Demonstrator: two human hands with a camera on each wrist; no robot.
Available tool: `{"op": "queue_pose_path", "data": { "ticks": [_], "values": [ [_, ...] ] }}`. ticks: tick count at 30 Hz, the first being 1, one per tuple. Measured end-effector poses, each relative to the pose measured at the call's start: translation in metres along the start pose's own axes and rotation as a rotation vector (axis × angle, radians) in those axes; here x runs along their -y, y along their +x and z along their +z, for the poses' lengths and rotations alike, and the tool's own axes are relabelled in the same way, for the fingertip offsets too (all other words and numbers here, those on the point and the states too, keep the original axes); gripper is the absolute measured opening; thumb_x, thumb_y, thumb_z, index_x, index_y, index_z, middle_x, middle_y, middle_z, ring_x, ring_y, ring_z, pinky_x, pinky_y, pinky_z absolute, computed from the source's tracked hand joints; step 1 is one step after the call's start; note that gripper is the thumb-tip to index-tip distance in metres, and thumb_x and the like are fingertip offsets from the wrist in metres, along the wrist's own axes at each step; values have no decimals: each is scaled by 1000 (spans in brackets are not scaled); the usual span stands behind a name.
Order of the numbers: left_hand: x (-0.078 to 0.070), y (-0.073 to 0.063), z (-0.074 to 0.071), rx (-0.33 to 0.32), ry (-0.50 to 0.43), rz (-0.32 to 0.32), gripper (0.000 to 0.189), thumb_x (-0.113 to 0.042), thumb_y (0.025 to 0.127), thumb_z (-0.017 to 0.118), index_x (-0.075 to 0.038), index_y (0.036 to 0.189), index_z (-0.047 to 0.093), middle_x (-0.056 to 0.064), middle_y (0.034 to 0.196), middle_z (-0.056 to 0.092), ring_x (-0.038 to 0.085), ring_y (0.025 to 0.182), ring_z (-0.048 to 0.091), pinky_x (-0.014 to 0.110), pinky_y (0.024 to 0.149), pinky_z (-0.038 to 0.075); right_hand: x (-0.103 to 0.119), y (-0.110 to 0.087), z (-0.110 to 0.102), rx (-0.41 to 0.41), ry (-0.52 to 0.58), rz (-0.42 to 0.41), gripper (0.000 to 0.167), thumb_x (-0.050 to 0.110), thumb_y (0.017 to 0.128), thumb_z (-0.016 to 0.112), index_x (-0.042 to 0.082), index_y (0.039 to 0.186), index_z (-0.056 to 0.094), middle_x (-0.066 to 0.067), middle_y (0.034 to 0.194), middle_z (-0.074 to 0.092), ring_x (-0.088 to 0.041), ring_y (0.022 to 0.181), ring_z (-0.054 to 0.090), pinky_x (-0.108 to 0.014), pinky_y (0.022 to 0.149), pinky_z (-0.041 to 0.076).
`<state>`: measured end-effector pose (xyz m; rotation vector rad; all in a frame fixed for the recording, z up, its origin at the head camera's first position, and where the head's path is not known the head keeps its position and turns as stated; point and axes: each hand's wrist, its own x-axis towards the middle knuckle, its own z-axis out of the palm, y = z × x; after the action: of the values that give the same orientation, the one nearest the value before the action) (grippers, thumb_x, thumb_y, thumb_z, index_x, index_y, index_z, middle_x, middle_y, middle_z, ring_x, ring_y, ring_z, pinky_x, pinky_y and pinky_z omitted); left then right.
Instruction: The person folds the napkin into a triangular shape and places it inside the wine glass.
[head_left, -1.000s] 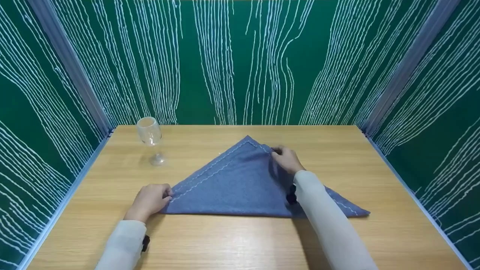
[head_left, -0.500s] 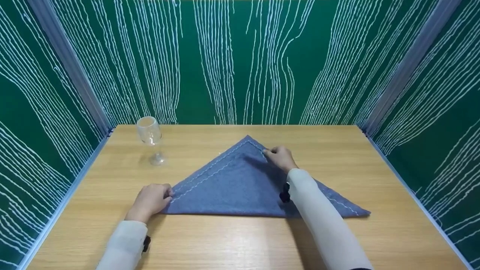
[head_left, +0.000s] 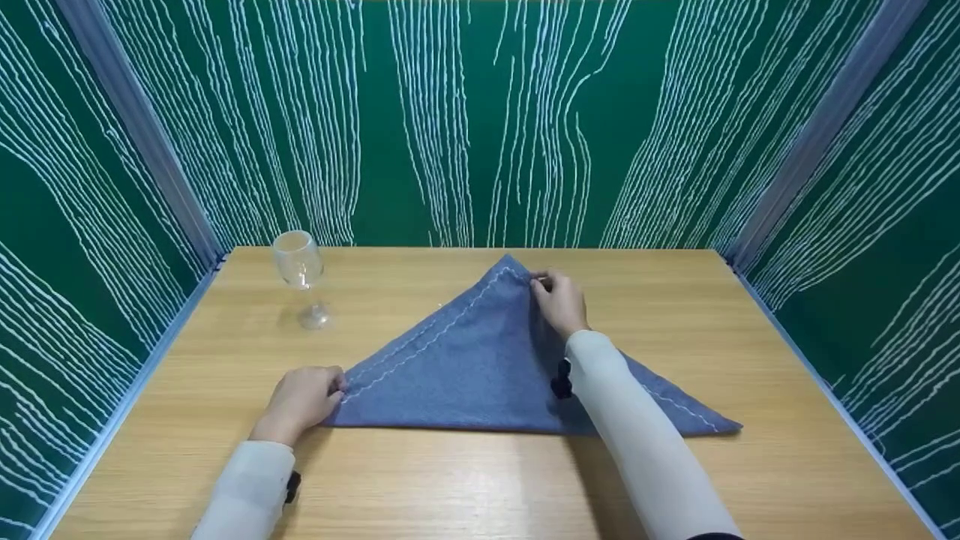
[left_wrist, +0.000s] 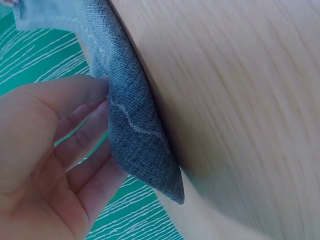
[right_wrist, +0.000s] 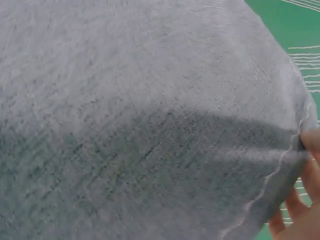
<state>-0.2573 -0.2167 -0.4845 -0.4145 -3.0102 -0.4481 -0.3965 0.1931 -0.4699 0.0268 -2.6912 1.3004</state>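
A blue-grey cloth (head_left: 465, 367) with pale stitching along its edges lies folded into a triangle, its long side toward me. My left hand (head_left: 302, 401) pinches the cloth near its left corner; in the left wrist view, thumb and fingers hold the folded edge of the cloth (left_wrist: 132, 110), and the pointed tip hangs past them. Close to the far peak, my right hand (head_left: 561, 301) pinches the right-hand edge. The right wrist view has the cloth (right_wrist: 150, 100) filling most of the picture, with part of the right hand (right_wrist: 305, 200) at its stitched edge.
A clear stemmed glass (head_left: 300, 274) stands upright on the wooden table (head_left: 420, 487), at the back left. Green walls (head_left: 525, 127) with white wavy lines enclose the table's back and sides.
My right hand has moved left and away from me along the right edge, and the cloth's peak has shifted farther back and slightly right. My left hand has stayed put.
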Motion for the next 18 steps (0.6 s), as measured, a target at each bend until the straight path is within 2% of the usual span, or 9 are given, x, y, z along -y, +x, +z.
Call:
{"op": "queue_pose_path", "data": {
  "ticks": [4, 7, 12, 18],
  "values": [
    [-1, -1, -1, 12, -8, -3, 5, -13, 90, 74, -8, 92, 73, 8, 92, 72, 31, 89, 68, 51, 81, 53, -7, -5, 2, 162, -160, 99, 47, 24, 103, 54, 4, 145, 49, -18, 137, 58, -34, 121, 56, -51, 103, 42],
    [-1, -1, -2, 36, -22, -10, 12, -17, 90, 73, -7, 96, 75, 9, 96, 73, 33, 93, 68, 51, 85, 52, -15, -7, 1, 229, -253, 142, 49, 23, 103, 53, 0, 145, 47, -22, 142, 52, -38, 129, 50, -54, 109, 35],
    [0, 0, -3, 54, -15, -15, 19, -22, 90, 74, -6, 100, 75, 11, 100, 73, 36, 97, 67, 53, 89, 50, -22, -8, -4, 188, -254, 145, 39, 20, 104, 51, -4, 134, 58, -24, 131, 60, -38, 118, 57, -53, 102, 43],
    [-1, 6, 0, 32, 43, -12, 9, -18, 92, 72, -9, 94, 73, 5, 88, 70, 28, 82, 66, 51, 78, 52, -25, -7, -8, 91, -275, 42, 25, 12, 102, 55, -1, 117, 70, -19, 113, 68, -32, 97, 64, -48, 86, 52]
  ]
}}
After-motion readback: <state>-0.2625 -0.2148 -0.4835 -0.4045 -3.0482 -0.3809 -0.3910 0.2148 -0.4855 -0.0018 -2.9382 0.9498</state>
